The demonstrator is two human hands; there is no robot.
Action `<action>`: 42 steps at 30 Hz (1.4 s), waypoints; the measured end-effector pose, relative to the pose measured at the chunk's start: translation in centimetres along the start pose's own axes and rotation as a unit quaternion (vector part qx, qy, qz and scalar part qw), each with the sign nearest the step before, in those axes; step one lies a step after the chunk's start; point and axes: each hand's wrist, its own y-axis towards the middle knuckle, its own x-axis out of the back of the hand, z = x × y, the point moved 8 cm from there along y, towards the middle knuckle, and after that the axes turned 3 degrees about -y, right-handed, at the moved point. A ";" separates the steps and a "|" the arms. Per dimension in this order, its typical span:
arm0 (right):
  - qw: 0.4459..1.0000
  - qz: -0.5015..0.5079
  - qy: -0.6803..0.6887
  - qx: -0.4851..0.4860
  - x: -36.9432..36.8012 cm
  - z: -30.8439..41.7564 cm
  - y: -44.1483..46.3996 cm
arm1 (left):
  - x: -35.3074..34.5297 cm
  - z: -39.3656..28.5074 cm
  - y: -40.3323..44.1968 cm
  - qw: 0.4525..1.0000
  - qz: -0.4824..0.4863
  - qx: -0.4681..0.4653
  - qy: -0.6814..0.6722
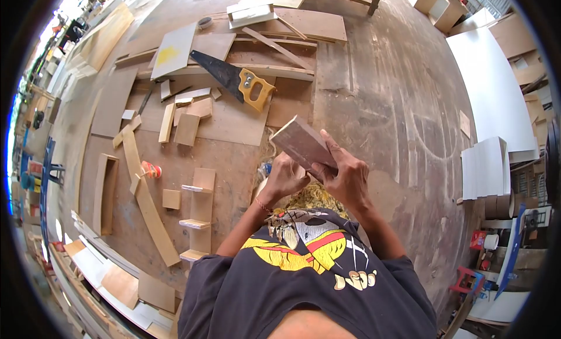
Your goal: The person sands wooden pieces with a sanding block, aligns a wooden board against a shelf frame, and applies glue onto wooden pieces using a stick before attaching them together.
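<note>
Board [304, 141] looks stiff, light, best held by edges; right hand [349, 178] grips it, left hand [284, 178] curls beneath, hold unclear.

Woodworking workshop: handsaw [255, 91], wood offcuts [187, 129].

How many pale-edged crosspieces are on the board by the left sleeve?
3: the far one, the middle one and the near one beside the sleeve, which may hide more.
</note>
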 end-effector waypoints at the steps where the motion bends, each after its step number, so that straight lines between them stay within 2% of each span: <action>1: 1.000 0.001 0.000 -0.002 -0.1 -0.3 0.1 | 0.1 -0.3 0.1 1.000 0.001 0.001 -0.001; 3: 1.000 -0.011 0.011 -0.012 -0.4 -1.3 0.3 | 0.6 -0.9 -0.1 1.000 -0.016 0.016 -0.010; 4: 0.999 -0.010 -0.022 -0.029 -0.8 -2.2 0.9 | 0.1 -0.3 -0.5 0.996 0.001 0.053 -0.067; 7: 0.999 -0.030 -0.013 -0.020 -1.8 -3.7 1.9 | 0.0 -0.7 -1.2 0.999 -0.042 0.022 -0.025; 11: 1.000 -0.011 0.007 -0.006 -1.9 -1.4 0.5 | 0.1 1.5 -1.4 0.992 -0.014 0.089 -0.089; 15: 1.000 -0.019 0.007 -0.019 -1.6 -1.7 0.2 | 0.7 0.2 -1.3 0.997 -0.035 0.011 -0.061; 17: 0.999 -0.027 -0.003 -0.020 -2.0 -2.2 0.8 | 0.4 0.2 -1.5 0.998 -0.018 0.026 -0.053; 21: 0.999 -0.026 0.008 -0.017 -1.7 -1.2 0.4 | 0.9 0.8 -2.2 0.997 -0.057 0.050 -0.025; 23: 1.000 -0.017 0.020 -0.008 -1.5 -0.5 0.2 | 0.8 2.9 -2.3 0.990 -0.052 0.110 -0.073; 24: 0.999 -0.018 0.032 -0.001 -1.4 -0.4 0.1 | 1.3 1.8 -2.0 0.996 -0.063 0.056 -0.044; 27: 1.000 -0.022 0.022 -0.001 -1.7 -1.1 0.8 | 1.2 1.3 -1.8 0.997 -0.041 0.058 -0.044; 29: 0.999 -0.026 0.018 -0.042 -1.9 -2.4 1.7 | 1.1 0.5 -1.6 0.995 -0.052 0.063 -0.053; 31: 0.999 -0.048 0.009 -0.018 -1.7 -1.7 1.5 | 1.2 0.7 -1.8 0.994 -0.065 0.071 -0.061; 34: 1.000 -0.010 0.012 -0.011 -1.9 -0.5 0.4 | 0.8 2.1 -2.2 0.990 -0.048 0.091 -0.100; 36: 0.999 0.009 0.027 -0.016 -2.0 -0.6 0.2 | 1.4 1.0 -2.2 0.996 -0.063 0.035 -0.058; 39: 0.999 -0.009 -0.004 -0.043 -2.6 -2.2 1.4 | 1.2 -0.2 -2.4 0.995 -0.061 0.065 -0.040; 42: 1.000 -0.023 0.011 -0.017 -2.4 -0.8 1.1 | 1.3 1.3 -2.7 0.990 -0.070 0.097 -0.070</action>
